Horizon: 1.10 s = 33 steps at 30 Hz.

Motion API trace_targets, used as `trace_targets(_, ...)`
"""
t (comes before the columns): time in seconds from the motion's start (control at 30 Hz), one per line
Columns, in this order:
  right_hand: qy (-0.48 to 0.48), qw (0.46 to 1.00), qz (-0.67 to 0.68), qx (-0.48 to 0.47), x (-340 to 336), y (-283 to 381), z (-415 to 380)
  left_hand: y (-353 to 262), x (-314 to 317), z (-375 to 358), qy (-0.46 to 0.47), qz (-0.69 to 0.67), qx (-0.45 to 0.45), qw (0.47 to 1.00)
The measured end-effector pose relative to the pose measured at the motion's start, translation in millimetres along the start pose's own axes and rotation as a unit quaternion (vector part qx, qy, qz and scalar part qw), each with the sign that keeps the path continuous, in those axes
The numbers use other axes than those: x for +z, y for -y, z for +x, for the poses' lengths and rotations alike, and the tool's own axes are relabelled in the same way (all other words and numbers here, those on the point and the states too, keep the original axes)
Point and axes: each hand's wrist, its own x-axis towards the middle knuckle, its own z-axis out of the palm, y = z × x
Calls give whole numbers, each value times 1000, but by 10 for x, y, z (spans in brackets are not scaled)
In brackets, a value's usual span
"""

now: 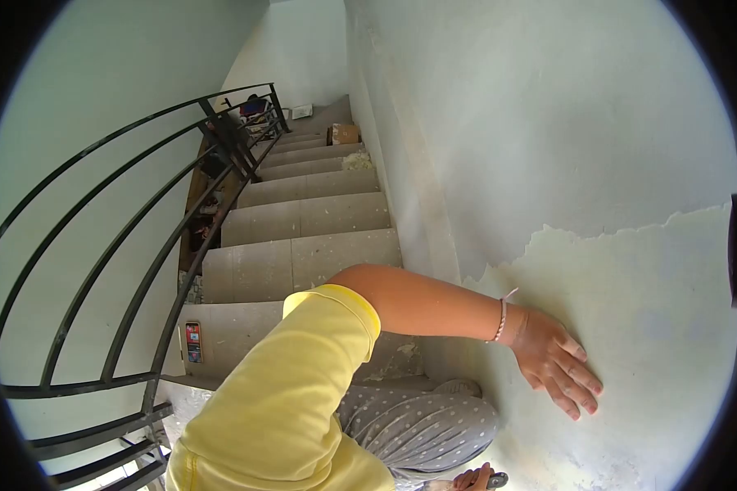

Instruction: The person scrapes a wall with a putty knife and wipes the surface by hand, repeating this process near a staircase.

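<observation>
My left hand (555, 360) lies flat on the wall (630, 327), with its fingers spread and pointing down to the right. It touches the pale bare patch, just below a ragged edge of paint. A braided band (502, 319) circles that wrist. At the bottom edge of the view my right hand (472, 478) is closed around a scraper (497, 480). Its dark handle end sticks out to the right; most of the tool is hidden or cut off. My bent knee in grey dotted trousers (434, 421) is just above that hand.
Tiled stairs (303, 213) run away from me between the wall and a black metal railing (131, 327). A phone (193, 342) rests on a near step. Farther along are crumbled debris (358, 161) and a cardboard box (344, 134).
</observation>
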Motion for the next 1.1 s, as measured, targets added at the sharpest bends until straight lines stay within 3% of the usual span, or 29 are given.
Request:
trace_targets(0.23, -85, 996, 31, 1, -76, -16, -24, -30, 20, 3, -18, 11, -1, 1000)
trace_targets(0.3, -165, 981, 102, 14, -141, -106, 3, -40, 36, 1, -21, 25, -1, 999)
trace_targets(0.4, -189, 976, 107, -28, -9, -8, -125, -45, 36, 4, -21, 26, -2, 999)
trace_targets(0.53, -185, 967, 175, -12, -167, -84, -142, -39, 38, -2, -28, 11, -5, 1000)
trace_targets(0.7, -249, 948, 189, -64, 20, 36, -293, -30, 44, 14, -29, 16, 1, 999)
trace_targets(1.1, -277, 928, 243, -54, -448, -173, -323, -19, -1, 30, 6, 7, 22, 1000)
